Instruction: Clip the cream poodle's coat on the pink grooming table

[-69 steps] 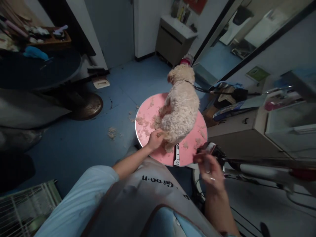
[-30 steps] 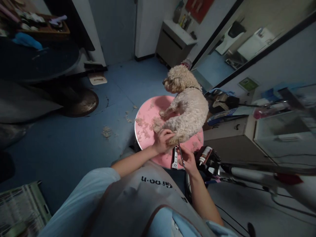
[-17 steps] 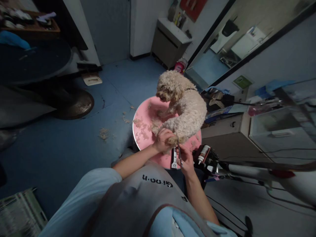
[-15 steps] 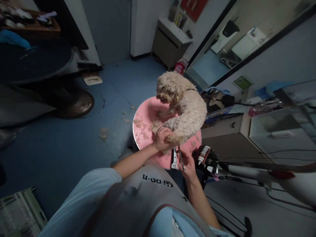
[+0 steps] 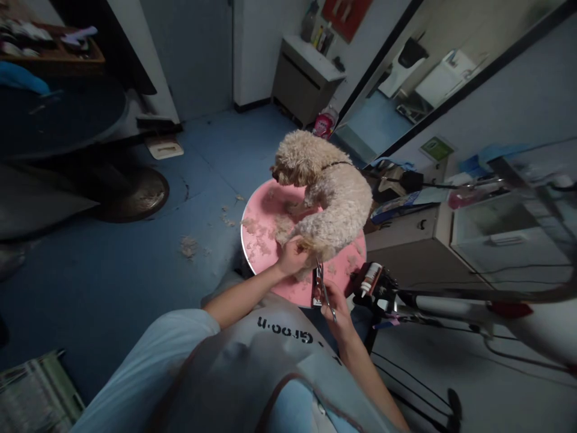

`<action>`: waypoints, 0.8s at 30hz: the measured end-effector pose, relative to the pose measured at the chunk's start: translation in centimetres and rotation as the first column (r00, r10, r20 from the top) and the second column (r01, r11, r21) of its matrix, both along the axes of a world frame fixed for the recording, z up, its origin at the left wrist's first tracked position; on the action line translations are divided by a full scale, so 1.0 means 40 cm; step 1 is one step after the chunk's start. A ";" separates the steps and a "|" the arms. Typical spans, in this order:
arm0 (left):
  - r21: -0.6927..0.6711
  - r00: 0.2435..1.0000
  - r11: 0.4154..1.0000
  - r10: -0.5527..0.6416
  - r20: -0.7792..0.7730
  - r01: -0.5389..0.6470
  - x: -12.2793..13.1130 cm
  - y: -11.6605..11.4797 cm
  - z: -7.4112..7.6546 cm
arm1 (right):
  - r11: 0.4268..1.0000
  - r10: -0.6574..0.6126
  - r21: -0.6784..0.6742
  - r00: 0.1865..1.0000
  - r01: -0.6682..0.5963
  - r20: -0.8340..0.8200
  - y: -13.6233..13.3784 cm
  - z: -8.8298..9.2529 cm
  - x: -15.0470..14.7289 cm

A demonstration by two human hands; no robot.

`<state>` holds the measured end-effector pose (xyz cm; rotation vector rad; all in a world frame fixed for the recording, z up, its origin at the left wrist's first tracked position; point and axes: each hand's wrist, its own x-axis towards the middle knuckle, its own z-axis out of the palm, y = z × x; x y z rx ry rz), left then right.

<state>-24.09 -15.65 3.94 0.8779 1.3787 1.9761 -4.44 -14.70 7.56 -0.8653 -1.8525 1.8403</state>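
Observation:
A curly cream-coloured dog (image 5: 340, 201) is on a round pink grooming table (image 5: 259, 258), its head turned to the left. My left hand (image 5: 294, 257) is closed round one of its paws at the near side of the body. Scissors (image 5: 325, 294) are in my right hand (image 5: 337, 308), their blades pointing up toward that paw and slightly apart at the tips. Beneath the scissors, a black-and-white object (image 5: 316, 297) lies at the table's near edge, partly covered. Tufts of cut fur (image 5: 256, 231) are scattered over the pink top.
A white bottle (image 5: 371, 279) stands in a black holder right of the table, near a grey-white arm (image 5: 446, 305). A dark strap runs from the dog's neck to the right. Cabinets (image 5: 406, 246) line the right side. More fur (image 5: 188, 247) lies on the blue floor.
The dog's head has turned and shifted left. My right hand and the scissors have moved slightly left, now covering more of the black-and-white object. My left hand still grips the paw.

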 end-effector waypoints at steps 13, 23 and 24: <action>0.162 0.851 0.987 0.099 -0.515 -0.018 -0.029 -0.035 0.014 | 0.973 -0.100 -0.216 0.990 0.077 -0.095 0.061 0.049 -0.139; 0.086 0.886 0.996 0.046 -0.462 -0.007 -0.037 -0.035 0.028 | 0.959 -0.169 -0.250 0.979 0.137 -0.112 0.015 0.043 -0.127; 0.092 0.876 0.996 0.040 -0.480 0.004 -0.034 -0.036 0.022 | 0.963 -0.160 -0.236 0.982 0.132 -0.100 0.016 0.043 -0.132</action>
